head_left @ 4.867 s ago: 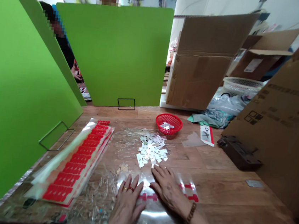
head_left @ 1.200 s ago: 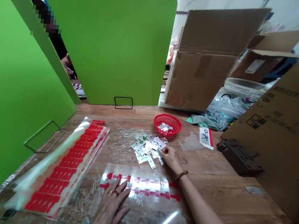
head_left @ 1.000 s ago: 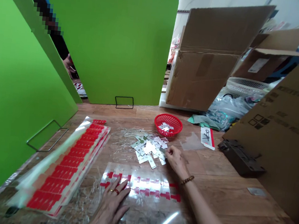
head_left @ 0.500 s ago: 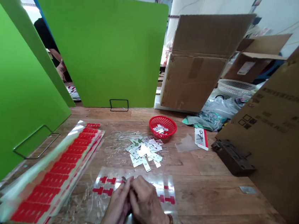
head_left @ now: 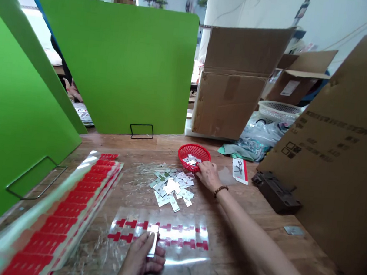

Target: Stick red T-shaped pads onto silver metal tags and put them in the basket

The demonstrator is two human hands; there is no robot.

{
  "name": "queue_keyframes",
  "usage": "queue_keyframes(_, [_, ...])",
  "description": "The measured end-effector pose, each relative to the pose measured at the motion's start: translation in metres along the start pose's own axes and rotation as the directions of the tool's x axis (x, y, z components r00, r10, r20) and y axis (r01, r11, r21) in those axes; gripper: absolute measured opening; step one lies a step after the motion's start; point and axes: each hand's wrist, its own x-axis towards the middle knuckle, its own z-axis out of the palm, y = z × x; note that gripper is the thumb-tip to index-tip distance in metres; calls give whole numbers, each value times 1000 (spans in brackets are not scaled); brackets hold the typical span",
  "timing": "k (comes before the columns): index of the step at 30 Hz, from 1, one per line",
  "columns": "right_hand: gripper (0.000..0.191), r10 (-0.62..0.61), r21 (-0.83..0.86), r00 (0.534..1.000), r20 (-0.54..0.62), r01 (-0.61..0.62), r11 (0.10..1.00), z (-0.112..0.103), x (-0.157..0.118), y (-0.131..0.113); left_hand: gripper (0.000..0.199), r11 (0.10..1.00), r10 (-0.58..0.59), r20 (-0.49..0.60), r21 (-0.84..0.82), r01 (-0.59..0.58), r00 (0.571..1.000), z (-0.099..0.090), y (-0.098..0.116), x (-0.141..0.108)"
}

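Beyond both hands, a green panel is seen upright on the tabletop. Below the left grip, closed thumb-to-fingers on a small metal piece, lies a clear sheet with red shapes. The red basket is met at its rim by the right grip, fingers bunched, contents unclear; loose metal pieces are heaped between the hands.

- Bright green: upright panels
- Red: basket
- Red T-shapes on clear film: sheet
- Silvery white: metal pieces
- Brown with dark print: cardboard
- Brown wood grain: bench
- White with a red edge: card
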Motion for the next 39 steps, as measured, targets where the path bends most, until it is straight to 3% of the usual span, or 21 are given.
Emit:
queue_keyframes(4, [15,-8,-22,1000,12,8,1000,4,-1,12,45,998,-8,-32,61,10,999,-2,-8,4])
queue_keyframes(7, [16,-13,-17,1000,-5,13,1000,-10,-15,19,43,994,-11,-35,104,14,999,-3,-10,4])
queue_keyframes(12, [17,-17,-23,1000,-16,17,1000,-42,-66,36,43,993,-15,-27,117,19,1000,-3,-8,5])
queue_keyframes(18, [15,-26,3,1000,15,26,1000,-42,-114,44,36,991,-10,40,132,4,999,3,1,-1])
queue_keyframes(22, [31,57,42,985,-160,-51,998,-40,-131,9,33,995,-11,101,97,1,995,5,12,-9])
queue_keyframes(24, [30,105,191,971,-214,-64,979,-39,-142,-22,34,997,-32,105,70,25,994,5,16,-11])
queue_keyframes(27, [18,159,471,986,-51,-116,874,-28,-162,-68,31,997,-41,111,65,34,993,6,19,-12])
queue_keyframes(31, [16,175,569,981,87,-193,799,-6,-184,-104,26,996,-41,131,87,30,991,5,20,-12])
queue_keyframes(39, [21,157,508,987,25,-148,848,12,-218,-131,28,999,-20,96,40,16,995,-4,25,-9])
